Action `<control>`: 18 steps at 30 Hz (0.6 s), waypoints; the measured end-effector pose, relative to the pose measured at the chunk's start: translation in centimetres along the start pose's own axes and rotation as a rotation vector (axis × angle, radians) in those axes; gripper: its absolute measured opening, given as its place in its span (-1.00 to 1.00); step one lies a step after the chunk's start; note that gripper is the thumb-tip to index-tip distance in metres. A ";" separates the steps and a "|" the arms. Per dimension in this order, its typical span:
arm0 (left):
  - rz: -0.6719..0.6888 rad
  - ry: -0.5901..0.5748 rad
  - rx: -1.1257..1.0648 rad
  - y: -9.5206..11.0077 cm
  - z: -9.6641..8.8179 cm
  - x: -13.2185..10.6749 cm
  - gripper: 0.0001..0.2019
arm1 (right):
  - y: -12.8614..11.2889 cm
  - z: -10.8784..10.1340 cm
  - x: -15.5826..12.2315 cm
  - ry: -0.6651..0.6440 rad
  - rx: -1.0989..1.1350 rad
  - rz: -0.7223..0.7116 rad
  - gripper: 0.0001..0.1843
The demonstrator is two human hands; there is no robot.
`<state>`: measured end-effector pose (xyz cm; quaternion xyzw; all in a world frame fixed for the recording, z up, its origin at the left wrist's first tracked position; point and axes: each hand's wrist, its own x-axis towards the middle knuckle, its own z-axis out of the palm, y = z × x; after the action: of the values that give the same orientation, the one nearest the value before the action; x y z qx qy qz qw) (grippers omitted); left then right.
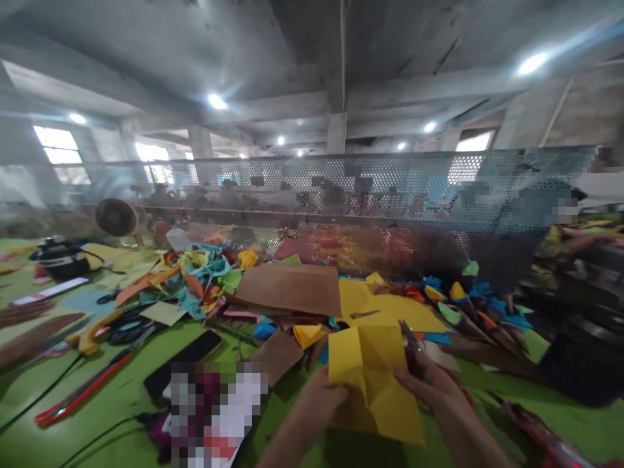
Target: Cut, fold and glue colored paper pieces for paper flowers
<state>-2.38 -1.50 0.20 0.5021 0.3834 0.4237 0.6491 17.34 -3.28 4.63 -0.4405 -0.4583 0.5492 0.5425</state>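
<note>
My left hand [319,396] pinches the left edge of a creased sheet of yellow paper [385,383], thumb in front. Fold lines cross the sheet, and its lower right part hangs down. On the other side, my right hand [433,383] has its thumb against the paper's right edge. A pair of scissors [411,338] sits in that same hand, blades pointing up beside the sheet; their handles are partly hidden by the fingers. Just behind my left hand lie a small folded yellow paper piece [309,335] and a brown paper piece [277,357].
Paper scraps [195,279] heap at the back left. Brown paper [290,289] and paper cones [472,322] lie farther back. A phone [182,364], a red cutter [88,387] and a yellow glue gun [95,331] are at left. Another person's hand [39,331] rests at far left. A perforated partition [302,195] stands behind.
</note>
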 end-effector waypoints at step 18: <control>-0.209 -0.095 -0.066 1.2 -0.4 -1.8 -0.64 | 0.4 -2.3 0.7 0.028 -0.059 0.111 -0.61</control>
<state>-3.61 -2.91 1.40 0.4574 0.3885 0.3417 0.7232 19.48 -2.56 3.86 -0.4887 -0.4414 0.5585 0.5044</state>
